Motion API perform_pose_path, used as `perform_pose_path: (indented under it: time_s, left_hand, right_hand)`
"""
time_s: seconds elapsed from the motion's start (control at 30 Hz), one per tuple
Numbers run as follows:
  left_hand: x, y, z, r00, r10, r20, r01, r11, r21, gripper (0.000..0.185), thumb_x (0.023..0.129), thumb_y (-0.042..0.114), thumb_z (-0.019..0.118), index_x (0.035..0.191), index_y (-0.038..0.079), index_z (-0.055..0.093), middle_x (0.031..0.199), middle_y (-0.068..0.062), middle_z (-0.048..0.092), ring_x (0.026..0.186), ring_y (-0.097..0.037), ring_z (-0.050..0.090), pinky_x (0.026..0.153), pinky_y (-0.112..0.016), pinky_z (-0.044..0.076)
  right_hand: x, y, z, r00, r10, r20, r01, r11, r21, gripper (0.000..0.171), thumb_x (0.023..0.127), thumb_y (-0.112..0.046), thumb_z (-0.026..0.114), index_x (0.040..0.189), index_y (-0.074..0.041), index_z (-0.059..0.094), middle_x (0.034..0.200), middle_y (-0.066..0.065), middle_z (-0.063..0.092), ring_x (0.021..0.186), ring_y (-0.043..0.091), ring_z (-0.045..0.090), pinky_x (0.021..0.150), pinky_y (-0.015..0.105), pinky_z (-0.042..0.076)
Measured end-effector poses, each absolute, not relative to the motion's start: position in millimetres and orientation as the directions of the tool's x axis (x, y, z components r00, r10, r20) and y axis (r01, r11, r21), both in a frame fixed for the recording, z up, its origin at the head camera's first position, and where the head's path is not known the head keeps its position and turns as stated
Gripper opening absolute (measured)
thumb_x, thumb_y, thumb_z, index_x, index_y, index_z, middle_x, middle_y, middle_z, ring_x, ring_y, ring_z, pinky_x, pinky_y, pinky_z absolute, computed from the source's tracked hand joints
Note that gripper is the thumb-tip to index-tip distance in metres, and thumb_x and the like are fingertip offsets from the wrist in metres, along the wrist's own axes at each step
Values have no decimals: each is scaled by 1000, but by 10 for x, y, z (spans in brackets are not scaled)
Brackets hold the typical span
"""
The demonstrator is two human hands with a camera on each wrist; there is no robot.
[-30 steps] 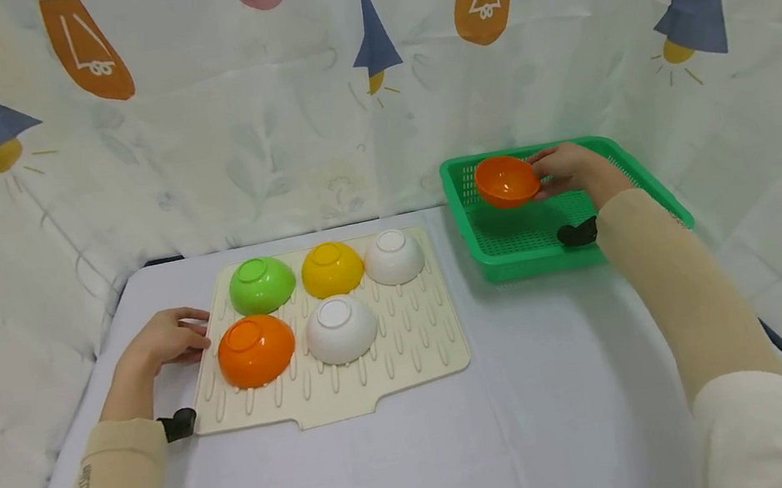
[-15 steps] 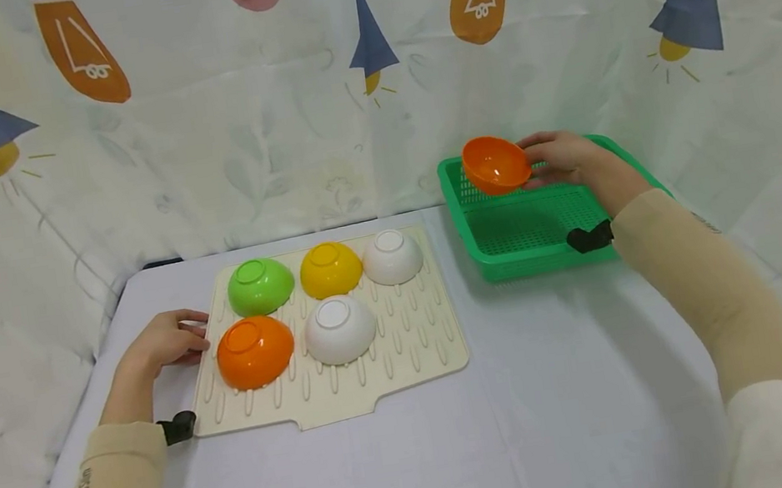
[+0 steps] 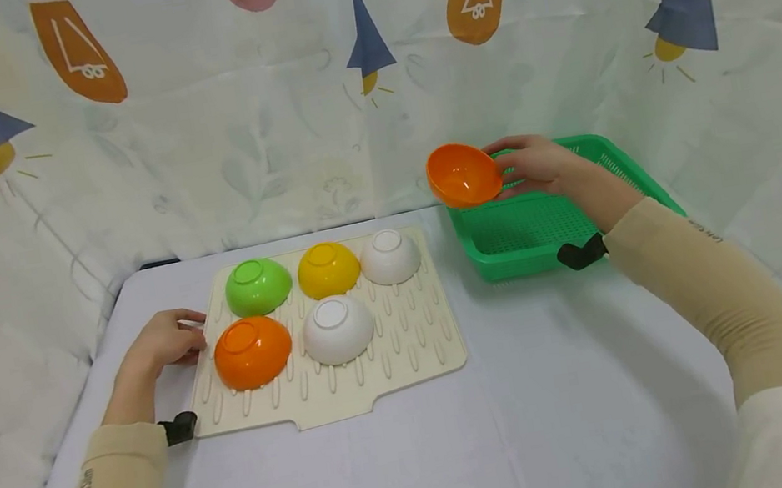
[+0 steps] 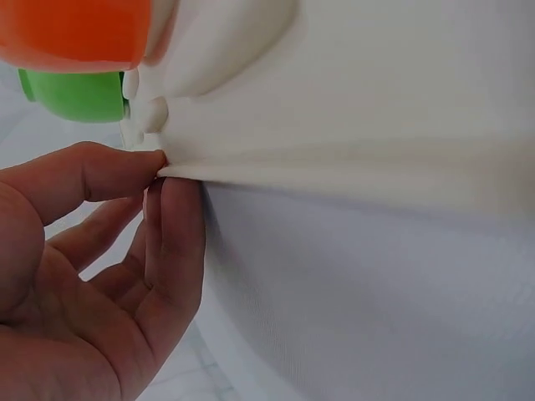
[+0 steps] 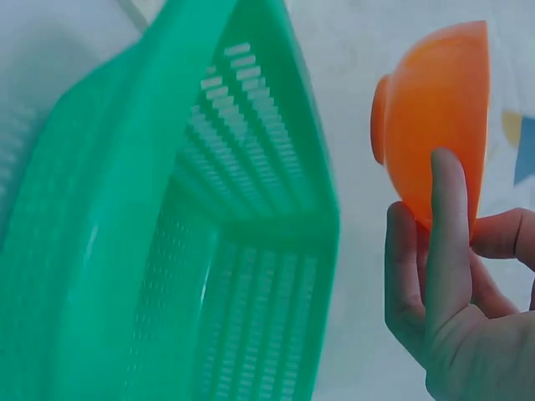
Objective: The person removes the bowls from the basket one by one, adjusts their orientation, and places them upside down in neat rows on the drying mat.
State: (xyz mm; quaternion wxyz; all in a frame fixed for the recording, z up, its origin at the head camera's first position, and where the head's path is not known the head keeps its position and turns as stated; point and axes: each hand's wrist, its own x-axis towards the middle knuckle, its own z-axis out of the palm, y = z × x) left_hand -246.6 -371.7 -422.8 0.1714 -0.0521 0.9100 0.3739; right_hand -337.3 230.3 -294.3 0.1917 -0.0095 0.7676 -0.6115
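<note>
My right hand [image 3: 534,165] pinches an orange bowl [image 3: 462,175] by its rim, thumb on one side and fingers on the other. The bowl is tilted, its inside facing me, above the left side of the green basket [image 3: 536,260]. At the left, my left hand [image 3: 164,341] pinches the edge of a cream draining mat [image 4: 376,92] between thumb and fingers. Upside down on that mat sit a green bowl [image 3: 258,286], a yellow bowl [image 3: 329,269], a white bowl [image 3: 390,257], a larger orange bowl [image 3: 253,351] and another white bowl [image 3: 338,329].
A white cloth covers the table [image 3: 424,467]. Behind it hangs a curtain [image 3: 256,154] printed with lamps and bulbs. The perforated basket stands at the table's back right, right of the mat.
My right hand has lifted the orange bowl up out of the basket and carried it left, to over the basket's left rim. My left hand keeps its place at the mat's edge.
</note>
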Motion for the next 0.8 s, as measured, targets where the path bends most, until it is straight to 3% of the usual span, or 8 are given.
perform_pose_path:
  time_s: [0.57,0.8]
  left_hand:
    - [-2440,-3715,-4226,-951,11,-310,-205,727,655,55,89,-3,61,139,-18,44,115,-31,60,76,-21,65,67,-30,60]
    - [-2422,-3644,-4155,-957,34,-289,-142,812,566,54,87,0,64,133,-20,46,107,-32,62,70,-20,67,66,-34,61]
  right_hand:
    - [-3196,1812,-3105,-880,-395,-265,121,354,-928,43,103,-12,62,144,-7,51,112,17,68,96,32,70,85,47,60]
    - [-3099,1654,-3159,-855,-445,-267,101,362,-927,41,103,-10,62,142,-5,53,113,19,67,95,34,70,85,50,60]
